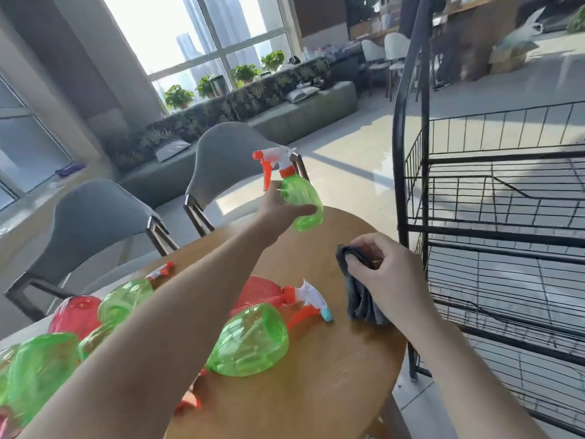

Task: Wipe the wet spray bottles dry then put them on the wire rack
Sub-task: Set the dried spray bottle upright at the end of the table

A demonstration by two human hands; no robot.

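My left hand (280,209) grips a green spray bottle (300,198) with a white and orange trigger head, held up above the far end of the wooden table (332,375). My right hand (384,274) holds a dark grey cloth (361,299) against the table's right side. A red bottle (262,293) and a green bottle (250,340) lie on the table under my left forearm. Several more green and red bottles (79,315) lie at the left. The black wire rack (493,223) stands to the right of the table, and no bottles show on its shelves.
Two grey chairs (221,160) stand at the table's far side. Behind them runs a long bench with potted plants under a big window. Tiled floor lies between the table and the rack.
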